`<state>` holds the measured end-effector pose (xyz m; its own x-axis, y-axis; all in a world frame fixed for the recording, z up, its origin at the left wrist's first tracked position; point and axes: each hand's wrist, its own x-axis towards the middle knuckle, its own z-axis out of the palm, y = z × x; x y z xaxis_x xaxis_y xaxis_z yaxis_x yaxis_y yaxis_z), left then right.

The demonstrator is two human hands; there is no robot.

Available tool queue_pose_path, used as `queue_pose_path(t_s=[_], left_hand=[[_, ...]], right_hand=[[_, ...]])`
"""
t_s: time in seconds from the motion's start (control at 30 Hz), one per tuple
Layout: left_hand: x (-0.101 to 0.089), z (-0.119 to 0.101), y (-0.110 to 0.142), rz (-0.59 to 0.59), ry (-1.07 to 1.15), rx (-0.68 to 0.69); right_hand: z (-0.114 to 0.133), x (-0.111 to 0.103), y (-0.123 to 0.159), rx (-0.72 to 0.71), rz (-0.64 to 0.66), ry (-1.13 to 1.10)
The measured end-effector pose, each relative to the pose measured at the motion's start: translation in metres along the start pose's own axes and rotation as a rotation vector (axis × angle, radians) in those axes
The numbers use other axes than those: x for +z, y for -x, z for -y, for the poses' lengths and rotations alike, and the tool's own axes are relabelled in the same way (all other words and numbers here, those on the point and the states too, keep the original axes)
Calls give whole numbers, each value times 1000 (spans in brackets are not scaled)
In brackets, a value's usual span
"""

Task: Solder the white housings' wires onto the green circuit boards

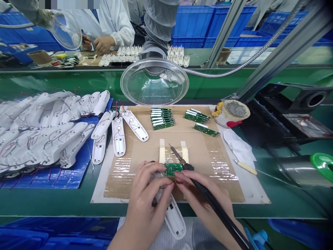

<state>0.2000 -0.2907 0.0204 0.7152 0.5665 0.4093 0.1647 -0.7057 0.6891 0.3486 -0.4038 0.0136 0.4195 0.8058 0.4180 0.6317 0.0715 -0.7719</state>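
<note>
My left hand (147, 198) grips a long white plastic housing (174, 218) that points toward me, its fingers at the left edge of a small green circuit board (173, 168). My right hand (205, 199) holds a black soldering iron (215, 210) like a pen. The iron's metal tip (175, 152) points away from me, just above the board. Both hands rest on a taped brown cardboard mat (145, 149).
Piles of white housings (44, 132) with red wires lie at left on blue sheeting. Stacks of green boards (162, 118) sit at the mat's far side. A clear fume hood (154, 81) hangs above. A sponge dish (235, 111) and black equipment (286, 118) stand right. Another person works across the conveyor.
</note>
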Motion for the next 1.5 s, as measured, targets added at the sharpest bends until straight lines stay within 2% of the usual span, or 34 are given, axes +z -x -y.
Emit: queue_pose_path(t_s=[0.13, 0.47, 0.67, 0.83, 1.03, 1.17, 1.27, 1.33, 1.5], left_hand=[[0, 2, 3, -13, 15, 16], [-2, 4, 4, -30, -33, 78], [-3, 3, 4, -43, -38, 52], [0, 2, 7, -7, -77, 58], [1, 1, 11, 46, 68, -48], [-2, 3, 10, 57, 68, -51], [-2, 6, 9, 67, 8, -2], [-1, 8, 10, 73, -42, 38], [3, 12, 13, 72, -86, 49]], right_hand=[[1, 5, -1, -41, 1, -19], [6, 8, 0, -9, -36, -1], [4, 8, -2, -83, -58, 35], [4, 2, -2, -119, -4, 147], [2, 4, 5, -118, 51, 176], [4, 5, 6, -153, 11, 122], [5, -5, 3, -126, -9, 121], [0, -18, -2, -77, -105, 125], [-39, -63, -37, 81, -616, 123]])
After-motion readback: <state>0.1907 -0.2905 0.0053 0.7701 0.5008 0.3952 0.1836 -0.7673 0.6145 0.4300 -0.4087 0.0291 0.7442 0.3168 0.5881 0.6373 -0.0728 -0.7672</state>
